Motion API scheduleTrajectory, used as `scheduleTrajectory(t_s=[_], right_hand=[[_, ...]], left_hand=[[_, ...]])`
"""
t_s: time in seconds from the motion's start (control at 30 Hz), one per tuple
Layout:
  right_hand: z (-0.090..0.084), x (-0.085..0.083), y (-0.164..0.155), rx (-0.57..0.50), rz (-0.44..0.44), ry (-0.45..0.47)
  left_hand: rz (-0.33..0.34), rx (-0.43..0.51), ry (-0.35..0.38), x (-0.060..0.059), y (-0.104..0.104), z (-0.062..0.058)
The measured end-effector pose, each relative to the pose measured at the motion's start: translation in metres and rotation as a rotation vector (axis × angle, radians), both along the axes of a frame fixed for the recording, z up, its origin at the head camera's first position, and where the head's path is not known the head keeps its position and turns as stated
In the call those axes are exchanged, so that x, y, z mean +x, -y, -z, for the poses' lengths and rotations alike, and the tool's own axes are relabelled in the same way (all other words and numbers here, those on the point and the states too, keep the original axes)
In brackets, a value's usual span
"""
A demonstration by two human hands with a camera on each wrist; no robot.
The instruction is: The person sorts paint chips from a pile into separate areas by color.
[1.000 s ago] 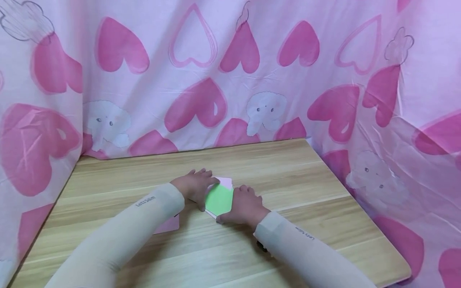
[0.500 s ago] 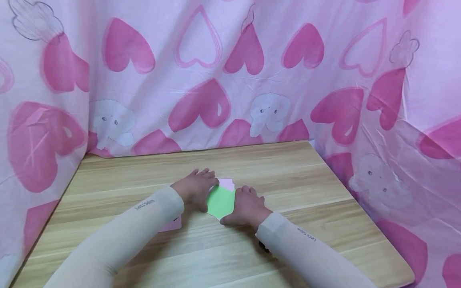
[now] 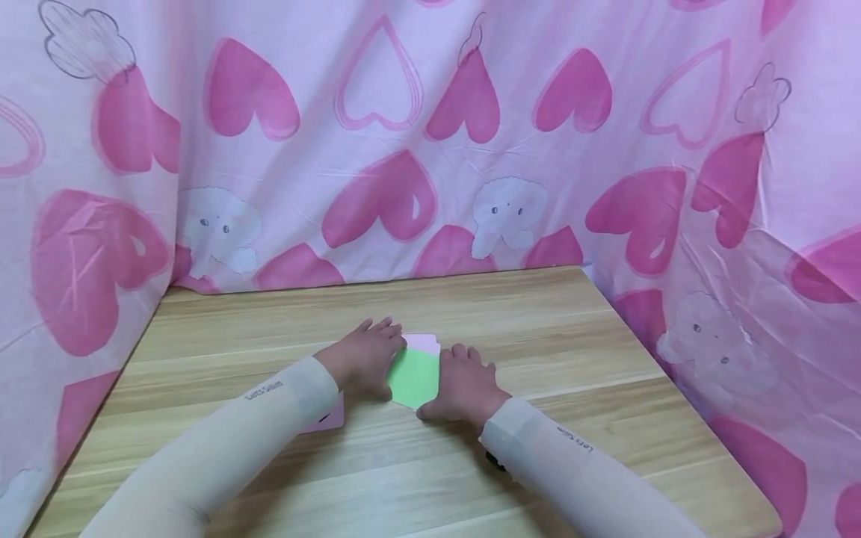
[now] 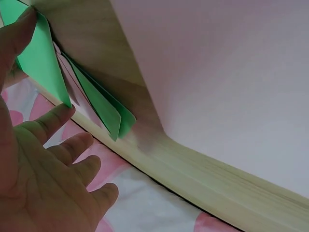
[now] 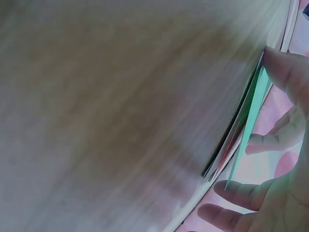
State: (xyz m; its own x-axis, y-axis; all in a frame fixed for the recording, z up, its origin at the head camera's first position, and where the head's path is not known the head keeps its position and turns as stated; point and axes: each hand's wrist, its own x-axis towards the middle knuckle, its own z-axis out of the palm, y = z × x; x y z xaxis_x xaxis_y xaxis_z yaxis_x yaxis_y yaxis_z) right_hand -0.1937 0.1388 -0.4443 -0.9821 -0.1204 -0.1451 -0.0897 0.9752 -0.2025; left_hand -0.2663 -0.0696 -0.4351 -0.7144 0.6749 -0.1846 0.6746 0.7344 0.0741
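A folded paper (image 3: pixel 413 376), green on top with a pale pink layer (image 3: pixel 424 343) showing at its far edge, lies on the wooden table (image 3: pixel 538 321). My left hand (image 3: pixel 366 359) rests on its left side with fingers spread. In the left wrist view the thumb and forefinger of this hand (image 4: pixel 48 169) touch a raised green flap (image 4: pixel 41 63). My right hand (image 3: pixel 464 385) lies against the paper's right side. In the right wrist view its thumb (image 5: pixel 285 63) presses the thin green edge (image 5: pixel 253 101), which stands slightly off the table.
A pink sheet (image 3: pixel 329 420) lies under my left forearm. A small dark object (image 3: pixel 493 463) peeks out beneath my right sleeve. Pink cloth with hearts (image 3: pixel 403 149) hangs along the back and both sides of the table, whose right edge (image 3: pixel 686 403) is close.
Both hands have drawn a little closer together, and the green patch showing between them has become narrower. The view has shifted slightly.
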Motion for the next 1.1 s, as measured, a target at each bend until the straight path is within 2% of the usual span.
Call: scheduleTrajectory(t_s=[0.27,0.47,0.57,0.77,1.1], right_hand=[[-0.002,-0.003,-0.004,0.003,-0.039,-0.006],[-0.01,-0.012,-0.017,0.016,-0.083,-0.007],[-0.017,-0.017,-0.029,0.01,-0.115,0.009],[-0.03,-0.025,-0.063,-0.059,-0.163,0.112],[-0.032,-0.032,-0.116,-0.032,-0.134,0.15]], left_hand=[[0.0,-0.023,0.024,0.003,0.001,-0.002],[-0.029,0.016,-0.001,0.004,-0.003,-0.002],[-0.051,0.059,0.01,0.008,-0.01,-0.005],[-0.094,0.136,0.039,0.017,-0.035,-0.012],[-0.16,0.102,0.019,0.027,-0.091,-0.014]])
